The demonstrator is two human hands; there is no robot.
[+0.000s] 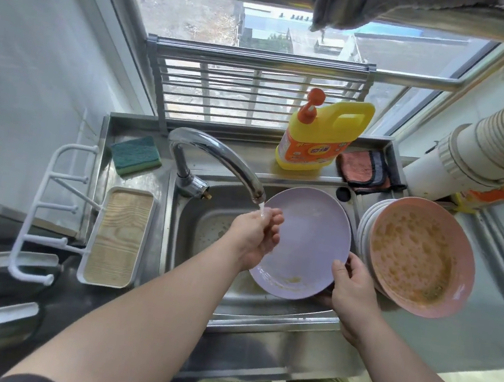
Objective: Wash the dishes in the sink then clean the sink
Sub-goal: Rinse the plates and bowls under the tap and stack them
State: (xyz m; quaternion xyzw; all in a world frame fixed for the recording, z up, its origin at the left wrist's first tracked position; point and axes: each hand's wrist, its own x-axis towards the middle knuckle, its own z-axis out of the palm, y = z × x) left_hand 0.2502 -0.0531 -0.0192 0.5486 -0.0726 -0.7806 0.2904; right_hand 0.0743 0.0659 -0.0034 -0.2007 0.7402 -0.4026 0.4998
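A lilac plate [313, 232] is tilted over the steel sink [207, 217], with a little food residue near its lower rim. My right hand [351, 284] grips its lower right edge, thumb on the face. My left hand [257, 234] lies on the plate's left side with relaxed fingers, under the stream of water running from the chrome faucet [216, 159]. At the right of the sink leans a stack of dirty plates [366, 227], with a pink plate [414, 254] smeared with orange-brown residue on top.
A green and yellow sponge [136, 154] lies on the left ledge. A yellow dish soap bottle [321, 135] and a pink and grey cloth [366, 170] sit behind the sink. A white rack with a wooden tray [116, 236] stands at left, stacked paper cups [487, 141] at right.
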